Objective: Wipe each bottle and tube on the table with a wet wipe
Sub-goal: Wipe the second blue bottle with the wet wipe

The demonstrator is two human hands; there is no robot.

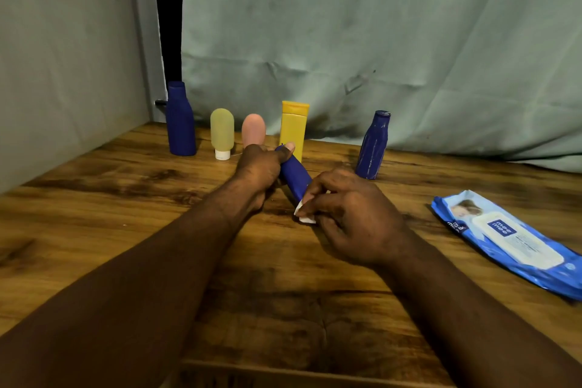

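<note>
**One blue tube under the wipe, five others standing in line**

At the middle of the wooden table (pixel 126 198), a person is holding a blue tube (pixel 294 178) tilted, its far end pointing toward eleven o'clock. The left hand (pixel 259 167) is gripping that upper end, thumb on top. The right hand (pixel 346 211) is pinching a white wet wipe (pixel 304 214) against the near end.

Behind it, a row is standing upright from ten to two o'clock: a tall blue bottle (pixel 180 123), a green tube (pixel 222 132), a pink tube (pixel 253 131), a yellow bottle (pixel 293 129) and a ribbed blue bottle (pixel 373 148). A pack of wipes (pixel 510 239) is lying at four o'clock.

By the look of it the job is mid-course, with one item in hand. Nothing is showing which of the five are already wiped.
</note>
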